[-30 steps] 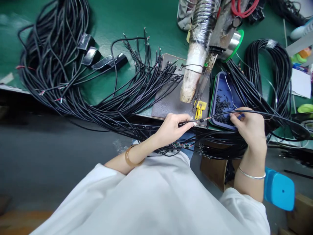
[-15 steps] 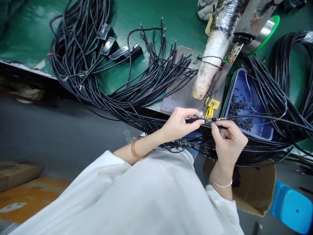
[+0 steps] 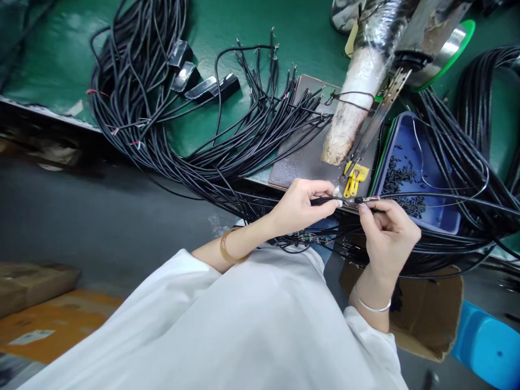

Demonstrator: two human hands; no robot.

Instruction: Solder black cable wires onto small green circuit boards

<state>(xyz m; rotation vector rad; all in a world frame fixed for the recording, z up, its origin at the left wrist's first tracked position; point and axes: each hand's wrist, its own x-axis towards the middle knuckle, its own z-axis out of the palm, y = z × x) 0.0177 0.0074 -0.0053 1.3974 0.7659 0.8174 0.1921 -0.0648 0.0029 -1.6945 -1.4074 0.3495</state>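
Observation:
My left hand is closed in a pinch on the end of a thin black cable just off the table's front edge. My right hand is closed too, its fingertips pinching the same cable end at a small black sleeve with coloured wire tips beside it. The cable runs off to the right over a blue tray that holds several tiny black sleeves. A yellow clip hangs just above my fingers, under a wrapped tool arm.
A large bundle of black cables spreads over the green table to the left. More cable coils lie at the right. A dark pad lies under the tool. A cardboard box and blue stool stand below.
My right hand has left the blue tray and come left to the cable end beside my left hand. The view has shifted left and slightly closer.

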